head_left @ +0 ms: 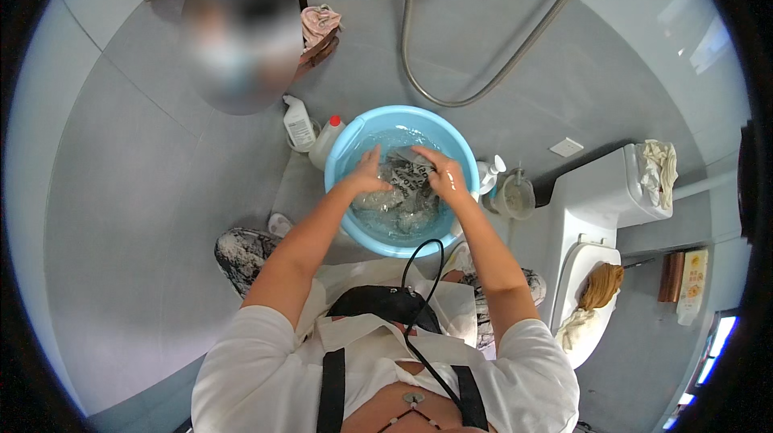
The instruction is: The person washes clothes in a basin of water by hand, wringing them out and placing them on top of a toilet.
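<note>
Grey cloth (pixel 405 177) lies in water (pixel 386 228) inside the blue basin (pixel 403 111) at frame centre, left hand (pixel 366 175) loosely spread, right hand (pixel 448 178) at its edge, grip impossible to tell, so rubbing low should limit splashes.

Bright, soft lt.; mostly sharp, fisheye-warped.
Ref. pt.: blue basin (pixel 394 252). You get glints on its water (pixel 412 130), soft shadows on the floor (pixel 161 207) nearby, glare on the wall (pixel 708 45) far to its upper R, a blown-out window (pixel 717 348) far lower R, a blurred oval patch (pixel 241 42) to its upper L; edges curve, corners go blk.
</note>
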Demonstrator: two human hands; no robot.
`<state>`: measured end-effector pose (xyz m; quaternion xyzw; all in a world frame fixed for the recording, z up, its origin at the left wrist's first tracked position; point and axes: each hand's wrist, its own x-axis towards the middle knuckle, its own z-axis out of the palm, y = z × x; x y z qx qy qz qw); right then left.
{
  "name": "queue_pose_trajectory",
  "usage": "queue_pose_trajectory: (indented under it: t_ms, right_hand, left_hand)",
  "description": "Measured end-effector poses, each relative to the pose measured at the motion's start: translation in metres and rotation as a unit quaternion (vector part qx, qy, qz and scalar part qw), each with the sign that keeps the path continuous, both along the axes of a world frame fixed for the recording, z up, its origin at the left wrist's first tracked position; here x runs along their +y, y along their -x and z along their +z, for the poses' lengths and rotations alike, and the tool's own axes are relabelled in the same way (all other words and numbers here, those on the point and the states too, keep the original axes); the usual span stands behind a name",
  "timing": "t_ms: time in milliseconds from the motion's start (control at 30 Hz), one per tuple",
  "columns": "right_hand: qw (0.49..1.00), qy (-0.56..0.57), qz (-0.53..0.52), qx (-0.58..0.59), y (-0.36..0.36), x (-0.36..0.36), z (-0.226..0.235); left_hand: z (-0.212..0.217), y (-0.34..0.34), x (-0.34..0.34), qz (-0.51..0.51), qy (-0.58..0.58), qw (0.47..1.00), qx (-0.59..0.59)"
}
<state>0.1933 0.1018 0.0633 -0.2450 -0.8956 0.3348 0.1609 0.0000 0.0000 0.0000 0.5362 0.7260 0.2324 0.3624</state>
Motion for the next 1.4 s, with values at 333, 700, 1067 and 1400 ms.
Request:
queue_pose_trajectory:
  t_ms: [333, 700, 1067, 1400]
  right_hand:
    - [0.741, 0.485, -0.18, 0.429, -0.005, -0.002, 0.065]
    - [0.979, -0.014, -0.047, 0.198, 0.02, -0.075, 0.031]
    - [0.964, -0.066, -0.172, 0.19, 0.034, -0.07, -0.003]
    - [0.93, 0.068, -0.337, 0.133, -0.02, -0.006, 0.003]
  left_hand:
    - [0.046, -0.034, -0.003, 0.097, -0.08, 0.926, -0.355]
    - [0.059, -0.043, 0.007, 0.265, -0.138, 0.567, -0.768]
    - [0.021, -0.068, 0.033, 0.324, -0.094, 0.651, -0.68]
    - [0.033, -0.028, 0.012, 0.124, -0.169, 0.948, -0.241]
